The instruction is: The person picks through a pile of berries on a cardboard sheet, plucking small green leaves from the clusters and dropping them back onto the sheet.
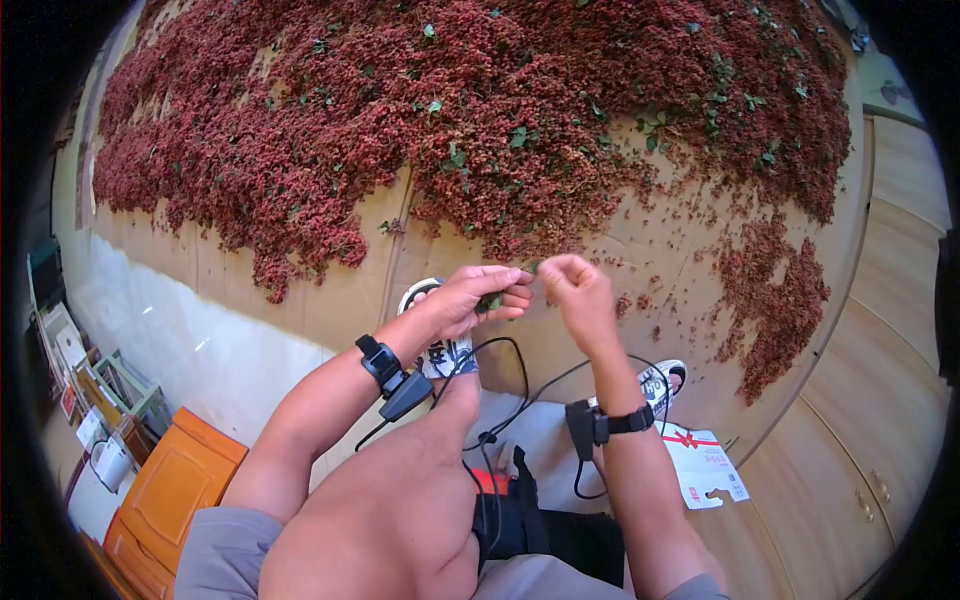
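Observation:
My left hand (484, 298) is closed around some green leaves (488, 303), its thumb and forefinger pinched together at the tip. Close beside it on the right, my right hand (580, 300) has its thumb and forefinger pressed together. A small dark green bit (535, 268) shows between the two hands; what the right fingers hold is too small to make out. Just beyond both hands lies a broad heap of red berry clusters (480, 120) with scattered green leaves, spread on flattened cardboard (330, 240).
A smaller patch of red berries (775, 300) lies to the right. Wooden cabinets (830, 440) line the right side. Black cables (520, 380) loop from wrist devices. A white printed carton (703, 465) lies by my right foot. An orange wooden panel (190, 470) stands at lower left.

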A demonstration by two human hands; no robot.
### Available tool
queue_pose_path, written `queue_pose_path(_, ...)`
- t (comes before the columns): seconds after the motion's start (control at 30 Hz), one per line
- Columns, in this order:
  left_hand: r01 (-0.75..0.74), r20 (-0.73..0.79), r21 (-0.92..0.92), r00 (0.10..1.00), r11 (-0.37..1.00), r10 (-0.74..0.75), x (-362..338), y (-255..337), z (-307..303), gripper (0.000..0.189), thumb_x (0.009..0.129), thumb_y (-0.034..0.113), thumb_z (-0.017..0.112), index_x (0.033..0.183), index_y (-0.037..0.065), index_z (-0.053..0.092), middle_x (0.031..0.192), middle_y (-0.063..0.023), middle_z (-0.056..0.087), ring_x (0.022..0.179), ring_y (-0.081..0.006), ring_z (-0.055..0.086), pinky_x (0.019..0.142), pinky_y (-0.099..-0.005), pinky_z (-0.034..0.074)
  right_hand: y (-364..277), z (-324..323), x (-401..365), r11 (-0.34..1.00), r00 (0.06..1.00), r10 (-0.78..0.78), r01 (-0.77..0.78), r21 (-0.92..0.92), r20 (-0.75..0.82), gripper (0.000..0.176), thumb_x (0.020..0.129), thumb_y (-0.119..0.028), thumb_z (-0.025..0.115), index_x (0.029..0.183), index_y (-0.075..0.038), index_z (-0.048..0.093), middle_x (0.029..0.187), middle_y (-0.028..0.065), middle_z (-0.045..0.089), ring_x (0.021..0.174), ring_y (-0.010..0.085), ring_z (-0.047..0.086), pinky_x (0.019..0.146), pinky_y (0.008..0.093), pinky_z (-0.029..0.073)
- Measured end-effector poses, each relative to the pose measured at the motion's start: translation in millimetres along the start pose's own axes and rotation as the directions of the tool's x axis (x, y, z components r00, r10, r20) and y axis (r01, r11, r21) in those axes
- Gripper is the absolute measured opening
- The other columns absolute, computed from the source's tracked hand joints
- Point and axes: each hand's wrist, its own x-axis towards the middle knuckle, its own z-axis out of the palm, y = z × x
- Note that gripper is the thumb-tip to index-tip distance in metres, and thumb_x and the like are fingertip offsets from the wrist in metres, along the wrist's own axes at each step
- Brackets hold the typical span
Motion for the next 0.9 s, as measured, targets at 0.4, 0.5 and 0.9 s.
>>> queue_pose_path(0.4, -0.008, -0.102, 0.024, 0.995, 1.0, 0.011, 2.0, 3.9, -25.8, 0.052, 0.101, 0.041, 0.049, 0.059, 0.012, 0.038, 0.057, -0.0035, 0.046, 0.045, -0.0108, 0.039, 0.04, -0.0216, 0.032, 35.0, -7.4, 3.9, 0.614, 0.911, -0.411, 0.316, -0.723, 0.049, 0.015, 0.076, -0.011, 0.072, 0.092, -0.01, 0.07, 0.08, 0.0106, 0.064, 0.072, 0.0279, 0.064, 0.063, 0.0376, 0.052)
queue_pose_path(0.5, -0.065, -0.149, -0.039, 0.987, 0.997, 0.059, 2.9, 10.0, -28.1, 0.05, 0.101, 0.04, 0.049, 0.06, 0.012, 0.039, 0.053, -0.0002, 0.039, 0.042, -0.0084, 0.033, 0.036, -0.0211, 0.025, 40.6, 3.6, 8.3, 0.52, 0.9, -0.411, 0.362, -0.774, 0.145, 0.018, 0.078, -0.015, 0.071, 0.095, -0.012, 0.069, 0.083, 0.0098, 0.063, 0.074, 0.0301, 0.064, 0.064, 0.0406, 0.052)
queue_pose_path(0.9, -0.362, -0.43, 0.136, 0.817, 0.922, 0.384, 1.0, 26.3, -33.3, 0.019, 0.087, 0.018, 0.073, 0.099, 0.005, 0.065, 0.058, 0.0094, 0.046, 0.044, -0.0008, 0.036, 0.039, -0.0195, 0.022, 48.1, 9.9, 25.1, 0.575, 0.875, -0.468, 0.408, -0.71, 0.124, 0.012, 0.082, -0.007, 0.064, 0.094, -0.01, 0.067, 0.083, 0.0102, 0.063, 0.079, 0.0277, 0.064, 0.067, 0.0373, 0.053)
